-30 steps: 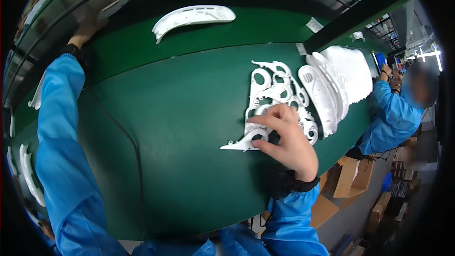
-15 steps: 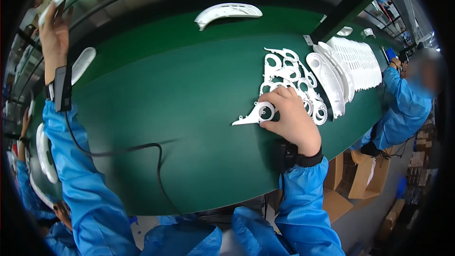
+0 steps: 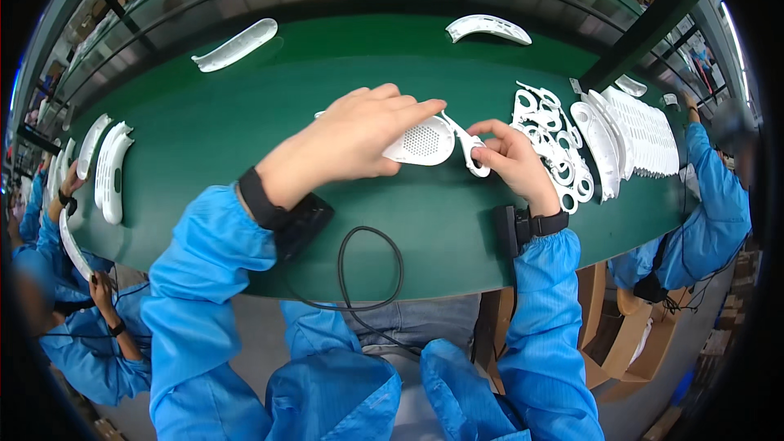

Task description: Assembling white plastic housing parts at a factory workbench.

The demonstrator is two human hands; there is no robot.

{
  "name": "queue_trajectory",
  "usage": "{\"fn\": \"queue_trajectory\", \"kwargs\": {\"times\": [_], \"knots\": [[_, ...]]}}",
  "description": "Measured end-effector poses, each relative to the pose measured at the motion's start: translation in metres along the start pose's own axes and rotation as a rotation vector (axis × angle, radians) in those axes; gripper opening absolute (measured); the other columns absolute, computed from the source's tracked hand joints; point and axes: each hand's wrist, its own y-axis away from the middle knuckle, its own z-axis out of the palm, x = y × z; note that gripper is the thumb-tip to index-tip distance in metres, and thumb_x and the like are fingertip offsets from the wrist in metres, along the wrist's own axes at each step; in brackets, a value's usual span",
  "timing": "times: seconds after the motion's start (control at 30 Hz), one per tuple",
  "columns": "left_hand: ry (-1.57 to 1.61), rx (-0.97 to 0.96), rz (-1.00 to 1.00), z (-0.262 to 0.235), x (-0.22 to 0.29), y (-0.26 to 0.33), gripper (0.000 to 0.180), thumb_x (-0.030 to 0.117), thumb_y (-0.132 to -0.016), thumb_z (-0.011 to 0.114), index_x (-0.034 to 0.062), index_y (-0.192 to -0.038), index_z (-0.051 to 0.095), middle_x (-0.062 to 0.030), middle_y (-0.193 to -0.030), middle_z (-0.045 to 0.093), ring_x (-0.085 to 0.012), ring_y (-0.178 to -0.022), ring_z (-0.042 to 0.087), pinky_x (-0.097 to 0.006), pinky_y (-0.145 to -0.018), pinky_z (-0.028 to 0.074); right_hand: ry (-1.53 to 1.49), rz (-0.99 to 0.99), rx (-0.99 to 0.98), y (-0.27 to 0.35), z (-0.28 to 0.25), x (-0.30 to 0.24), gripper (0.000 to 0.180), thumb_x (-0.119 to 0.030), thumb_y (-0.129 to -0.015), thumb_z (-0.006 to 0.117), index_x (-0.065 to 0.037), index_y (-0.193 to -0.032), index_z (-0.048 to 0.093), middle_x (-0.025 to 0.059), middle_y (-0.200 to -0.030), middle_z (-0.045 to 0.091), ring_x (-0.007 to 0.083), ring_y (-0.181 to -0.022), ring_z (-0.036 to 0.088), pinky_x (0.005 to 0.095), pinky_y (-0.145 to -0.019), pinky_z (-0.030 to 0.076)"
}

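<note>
Over the middle of the green table, my left hand point(image 3: 343, 137) grips a white plastic shell point(image 3: 422, 145) whose rounded end has a grille of small holes. Most of that shell is hidden behind the hand. Close to its right end, my right hand point(image 3: 518, 162) pinches a slim white ring bracket point(image 3: 469, 147) with a tapered arm. The bracket's tip is beside the shell's rounded end; I cannot tell whether they touch. A loose pile of similar white ring brackets point(image 3: 563, 165) lies just right of my right hand.
Curved white shells point(image 3: 603, 143) and a row of stacked ones point(image 3: 645, 135) lie right, near a dark post point(image 3: 649, 24). Single shells point(image 3: 237, 46) lie along the far side, others point(image 3: 112, 171) at left. A black cable point(image 3: 398, 257) hangs over the front edge. Co-workers sit both sides.
My left hand has come from the far left to the table's middle with a white shell. My right hand has lifted a ring bracket off the table beside the pile. The view has shifted left.
</note>
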Motion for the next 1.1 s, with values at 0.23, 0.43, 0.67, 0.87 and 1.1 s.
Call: {"fn": "queue_trajectory", "kwargs": {"times": [0.23, 0.43, 0.67, 0.87, 1.1], "knots": [[-0.024, -0.199, -0.246, 0.035, -0.009, 0.005, 0.085, 0.024, -0.064, 0.087, 0.0097, -0.136, 0.045, -0.0127, -0.097, 0.068, -0.0289, -0.094, 0.064, -0.037, -0.085, 0.039, -0.033, 0.041, -0.036, -0.005, -0.01, 0.001, 0.022, -0.005, -0.083, 0.072, 0.006, -0.101, 0.066, 0.0034, -0.08, 0.069, 0.0067, -0.071, 0.062, 0.0205, -0.065, 0.047], [-0.073, 0.159, -0.052, 0.022, 0.01, 0.002, 0.082, 0.034, -0.065, 0.083, 0.0128, -0.137, 0.05, -0.0081, -0.124, 0.059, -0.0327, -0.105, 0.056, -0.042, -0.087, 0.04, 0.053, 0.026, -0.052, 0.003, -0.009, -0.006, 0.023, -0.008, -0.083, 0.074, 0.004, -0.102, 0.068, 0.0039, -0.084, 0.07, 0.0067, -0.076, 0.061, 0.0226, -0.066, 0.048], [-0.387, 0.118, 0.4, -0.002, 0.003, -0.044, 0.033, 0.014, -0.078, 0.064, 0.0126, -0.111, 0.065, -0.0007, -0.072, 0.054, -0.0175, -0.07, 0.06, -0.034, -0.06, 0.042, -0.335, -0.087, 0.022, 0.007, -0.009, -0.007, 0.026, -0.013, -0.095, 0.062, 0.003, -0.115, 0.065, 0.0073, -0.086, 0.07, 0.0104, -0.078, 0.062, 0.0232, -0.068, 0.05], [-0.615, 0.944, 0.304, -0.232, 0.002, -0.124, 0.019, 0.002, -0.087, 0.064, 0.0038, -0.105, 0.071, -0.0094, -0.072, 0.057, -0.0177, -0.059, 0.052, -0.029, -0.055, 0.042, -0.182, -0.217, 0.674, 0.016, -0.051, 0.02, 0.022, -0.018, -0.096, 0.059, 0.002, -0.099, 0.066, 0.0018, -0.073, 0.063, 0.007, -0.065, 0.054, 0.0208, -0.061, 0.042], [-0.835, 0.708, -0.399, -0.373, -0.135, -0.176, 0.042, 0.036, -0.093, 0.058, 0.0106, -0.126, 0.063, -0.0214, -0.11, 0.068, -0.0379, -0.106, 0.063, -0.042, -0.091, 0.05, 0.231, -0.181, 0.652, 0.0, -0.03, 0.03, 0.024, -0.019, -0.092, 0.063, 0.005, -0.09, 0.068, 0.0062, -0.065, 0.061, 0.0107, -0.061, 0.054, 0.0284, -0.056, 0.042]]}}
